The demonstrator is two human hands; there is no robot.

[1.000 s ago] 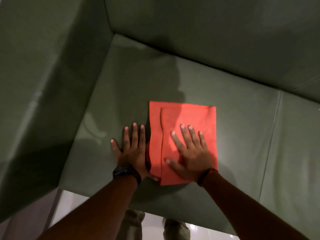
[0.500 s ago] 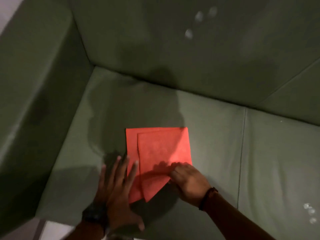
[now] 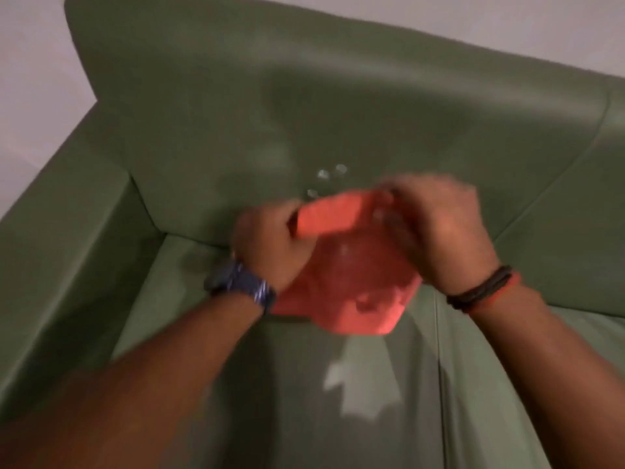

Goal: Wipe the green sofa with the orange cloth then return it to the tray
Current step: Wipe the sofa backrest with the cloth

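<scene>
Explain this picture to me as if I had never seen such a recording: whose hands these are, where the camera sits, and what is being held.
There is no machine here. The camera sits on a person's head and looks down at their own bare arms. The left hand, with a watch on its wrist, and the right hand, with wristbands, both grip an orange cloth, bunched up and lifted above the seat of a green sofa. The picture is blurred by motion, and no tray is in sight.
</scene>
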